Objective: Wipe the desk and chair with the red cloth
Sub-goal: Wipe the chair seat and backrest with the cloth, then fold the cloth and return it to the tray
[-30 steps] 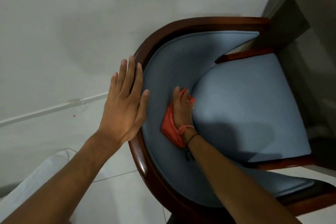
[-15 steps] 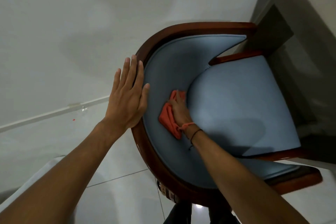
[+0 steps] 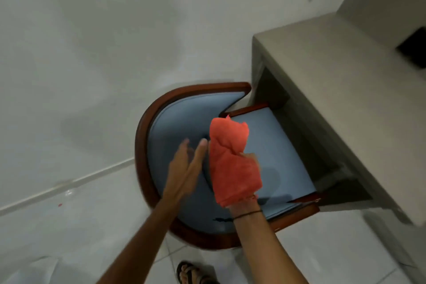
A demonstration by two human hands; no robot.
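The chair (image 3: 143, 136), dark wood frame with blue padding, stands on the floor with its seat pushed partly under the grey desk (image 3: 345, 90). My right hand (image 3: 247, 202) is lifted above the seat and holds the red cloth (image 3: 230, 163), which drapes over it and hides the fingers. My left hand (image 3: 184, 168) hovers open just left of the cloth, fingers straight and blurred by motion, off the chair.
White tiled floor (image 3: 80, 64) surrounds the chair to the left and behind. A sandalled foot (image 3: 191, 272) shows at the bottom edge. A dark rectangular object (image 3: 412, 46) lies on the desk at the right. Something pale sits in the bottom left corner.
My right hand has lifted the cloth off the chair's backrest padding. My left hand has left the wooden rim and moved toward the cloth. The view has pulled back and the desk has come into sight.
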